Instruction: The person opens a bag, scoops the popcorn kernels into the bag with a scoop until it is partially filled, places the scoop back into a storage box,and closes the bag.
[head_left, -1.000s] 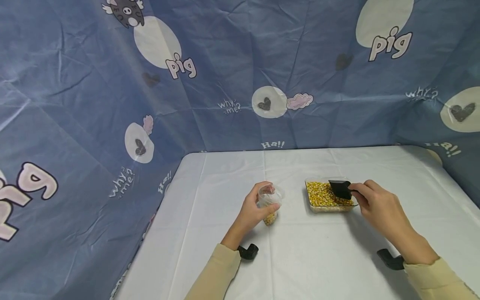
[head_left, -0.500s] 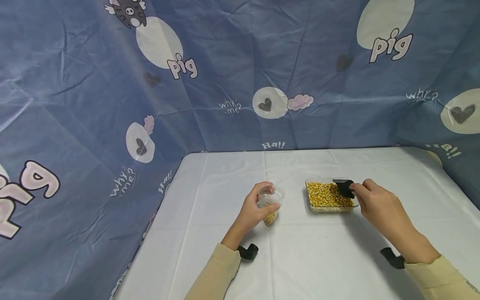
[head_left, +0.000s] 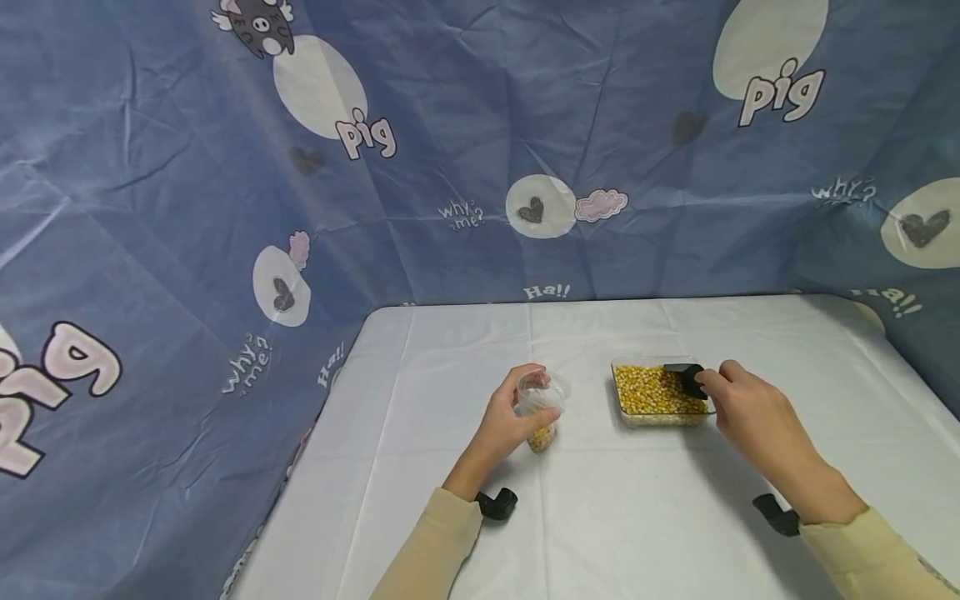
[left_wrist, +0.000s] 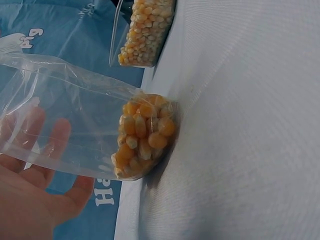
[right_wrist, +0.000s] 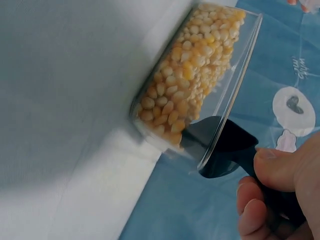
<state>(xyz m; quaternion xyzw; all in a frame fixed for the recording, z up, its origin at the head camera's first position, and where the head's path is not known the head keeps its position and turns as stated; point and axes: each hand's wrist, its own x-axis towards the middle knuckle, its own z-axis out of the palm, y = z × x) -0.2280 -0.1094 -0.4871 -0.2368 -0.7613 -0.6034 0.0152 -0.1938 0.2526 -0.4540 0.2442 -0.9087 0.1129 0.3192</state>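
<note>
A clear plastic bag (left_wrist: pixel 80 95) stands on the table with corn kernels (left_wrist: pixel 145 135) in its bottom. Its mouth is spread around the fingers and thumb of my left hand (head_left: pixel 512 412), which holds it upright. To the right sits a clear rectangular container (head_left: pixel 660 420), filled with yellow corn kernels (head_left: pixel 645 387). My right hand (head_left: pixel 757 417) grips the handle of a black scoop (right_wrist: pixel 230 142). In the right wrist view the scoop's front edge dips among the kernels at one end of the container; what it carries is hidden.
A white cloth (head_left: pixel 600 517) covers the table. Behind and at the left hangs a blue printed curtain (head_left: pixel 450 125). Black wrist mounts (head_left: pixel 497 504) stick out from both wrists.
The scoop has tipped and gone lower into the kernels at the container's right end, after shifting slightly right. My left hand and the bag have stayed in place.
</note>
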